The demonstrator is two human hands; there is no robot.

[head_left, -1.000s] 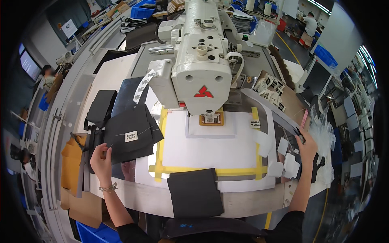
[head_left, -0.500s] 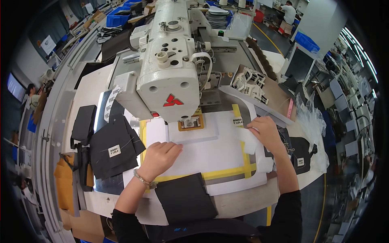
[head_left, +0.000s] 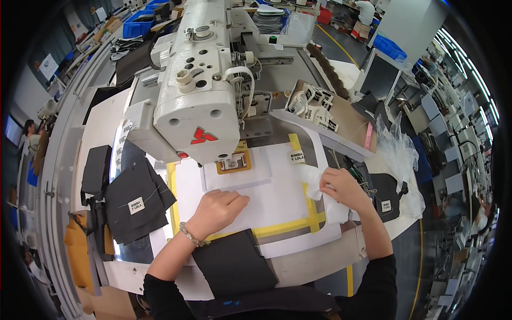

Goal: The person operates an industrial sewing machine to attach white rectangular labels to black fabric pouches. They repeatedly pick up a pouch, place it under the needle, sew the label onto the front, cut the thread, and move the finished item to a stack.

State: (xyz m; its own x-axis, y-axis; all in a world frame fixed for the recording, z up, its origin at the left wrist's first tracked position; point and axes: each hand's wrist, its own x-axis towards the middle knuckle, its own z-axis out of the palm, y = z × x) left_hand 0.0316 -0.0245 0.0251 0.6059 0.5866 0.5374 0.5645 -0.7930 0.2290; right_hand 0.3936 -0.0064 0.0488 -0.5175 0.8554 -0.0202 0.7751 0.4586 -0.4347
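My left hand [head_left: 220, 212] is closed, its fingers curled under over the white sheet [head_left: 266, 209] on the sewing machine bed. What those fingers hold, if anything, is hidden. My right hand [head_left: 344, 188] is pinched closed at the edge of some crumpled white paper [head_left: 311, 180]; whatever lies between its fingertips is too small to make out. A small printed label [head_left: 297, 156] rests on yellow tape [head_left: 285, 228] just beyond. Under the machine head [head_left: 200, 106] a yellow-edged frame [head_left: 234, 162] sits on a clear plastic plate [head_left: 263, 178]. A black fabric piece [head_left: 234, 264] lies in front of me.
On the left lie stacked black fabric pieces [head_left: 136, 198], the top one bearing a label. An open box [head_left: 349, 120] of loose labels stands at the right rear. Beside it are clear plastic wrap [head_left: 397, 160] and a labelled black piece [head_left: 388, 192].
My right hand has come down from beside the loose label to the crumpled paper. My left hand has moved slightly right and nearer to me over the sheet. The whole view has shifted a little.
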